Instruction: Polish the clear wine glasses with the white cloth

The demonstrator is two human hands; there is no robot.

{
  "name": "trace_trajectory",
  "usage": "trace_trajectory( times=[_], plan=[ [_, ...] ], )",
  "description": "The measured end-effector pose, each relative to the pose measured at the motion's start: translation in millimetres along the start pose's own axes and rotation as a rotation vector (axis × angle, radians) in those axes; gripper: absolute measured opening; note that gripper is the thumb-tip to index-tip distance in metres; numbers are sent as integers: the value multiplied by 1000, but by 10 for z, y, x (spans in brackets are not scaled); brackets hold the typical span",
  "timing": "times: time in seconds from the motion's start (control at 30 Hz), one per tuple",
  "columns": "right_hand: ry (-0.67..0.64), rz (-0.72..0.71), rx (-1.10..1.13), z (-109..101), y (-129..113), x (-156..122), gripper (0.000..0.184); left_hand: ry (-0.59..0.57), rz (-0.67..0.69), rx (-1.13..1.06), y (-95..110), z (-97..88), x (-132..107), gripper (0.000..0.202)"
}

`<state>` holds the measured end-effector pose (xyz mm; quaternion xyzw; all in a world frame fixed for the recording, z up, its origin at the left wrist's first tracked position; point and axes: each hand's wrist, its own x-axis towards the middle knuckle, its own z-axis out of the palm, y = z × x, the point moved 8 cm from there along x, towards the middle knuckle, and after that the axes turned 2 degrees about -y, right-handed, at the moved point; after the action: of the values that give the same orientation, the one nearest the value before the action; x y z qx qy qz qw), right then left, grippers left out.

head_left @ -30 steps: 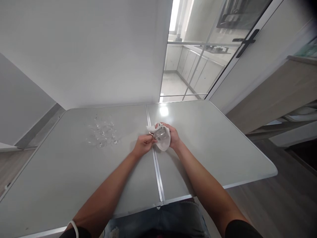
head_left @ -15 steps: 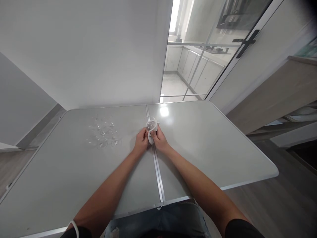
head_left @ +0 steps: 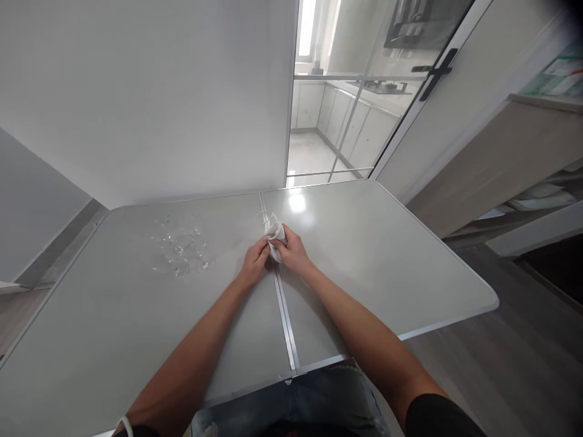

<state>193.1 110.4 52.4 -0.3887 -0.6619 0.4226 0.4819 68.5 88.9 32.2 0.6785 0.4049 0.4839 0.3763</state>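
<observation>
Gripping a clear, thin-walled drinking glass [head_left: 266, 219] together with a crumpled white cloth [head_left: 276, 233], the 2 bare hands meet over the long silver metal seam [head_left: 285, 321] of the smooth pale grey table [head_left: 373, 261]. The left hand [head_left: 256, 257] has its fingers curled in at the near left end of the glass; its grip seems to grasp the glass there, though the exact part is hidden. The right hand [head_left: 294, 252] grasps the cloth, thumb pressed along its near face and fingers behind it on the right.

The glass lies just ahead of both grips, its visible rim beyond the cloth. Its long axis appears to run away from the body, leaning slightly left, with the mouth toward the far edge; see-through walls make the exact tilt hard to tell. Both hands are about equally near to it, the left on its near left side, the right on its right.

Well apart, on the left half of the table, sits a loose cluster of clear glassware [head_left: 179, 249], nearer the left hand than the right. Its outlines overlap too much to count.
</observation>
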Motion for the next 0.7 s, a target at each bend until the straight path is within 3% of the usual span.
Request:
trace_trajectory(
  times=[0.13,0.27,0.4,0.5,0.6,0.7],
  plan=[
    [25,16,125,-33,43,35,20,7,-15,-180,-4,4,-6,26],
    [134,44,186,-61,123,18,21,24,-103,-295,-30,29,-9,42],
    [104,118,385,-8,198,17,27,247,-63,-123,0,-191,-16,46],
    [-74,273,656,144,263,1,30,338,-46,-141,-28,-296,-18,51],
    [-331,441,806,356,257,-103,28,223,-87,-406,-63,-192,4,65],
    [-473,518,859,472,199,-208,35,93,-156,-617,-27,-51,-11,74]
  ],
)
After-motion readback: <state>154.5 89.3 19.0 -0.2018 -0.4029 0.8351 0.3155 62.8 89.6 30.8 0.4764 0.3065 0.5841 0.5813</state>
